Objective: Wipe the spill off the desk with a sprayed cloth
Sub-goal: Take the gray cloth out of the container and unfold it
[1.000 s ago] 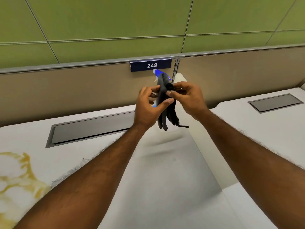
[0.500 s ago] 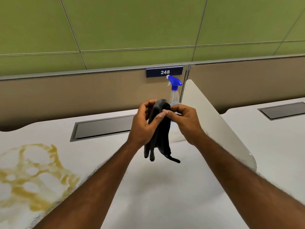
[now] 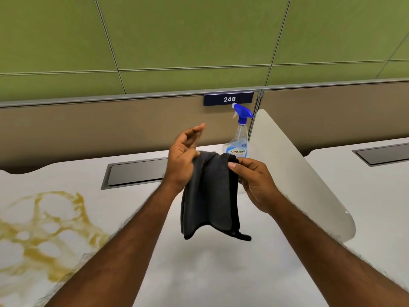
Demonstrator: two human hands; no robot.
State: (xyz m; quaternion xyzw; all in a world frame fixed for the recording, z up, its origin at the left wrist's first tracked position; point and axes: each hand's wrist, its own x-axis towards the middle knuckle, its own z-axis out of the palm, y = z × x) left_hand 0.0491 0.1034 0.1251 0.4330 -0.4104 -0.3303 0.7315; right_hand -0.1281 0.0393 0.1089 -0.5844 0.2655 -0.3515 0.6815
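A dark grey cloth (image 3: 210,196) hangs folded above the white desk (image 3: 221,273). My right hand (image 3: 254,180) pinches its upper right corner between thumb and fingers. My left hand (image 3: 183,158) holds the upper left edge under the thumb, with the fingers spread upward. A clear spray bottle (image 3: 240,134) with a blue trigger head stands upright behind the cloth, against the partition; its base is hidden by the cloth. A yellow-brown spill (image 3: 44,229) spreads over the desk's left side, beside my left forearm.
A grey cable tray lid (image 3: 137,173) is set into the desk behind my left hand. A rounded white divider panel (image 3: 298,173) rises on the right, with another desk (image 3: 365,185) beyond it. A beige partition with a "248" sign (image 3: 229,99) backs the desk.
The cloth has been spread wider between my hands and hangs lower. My left hand's fingers have opened upward. The view has shifted, showing more of the spill and the bottle.
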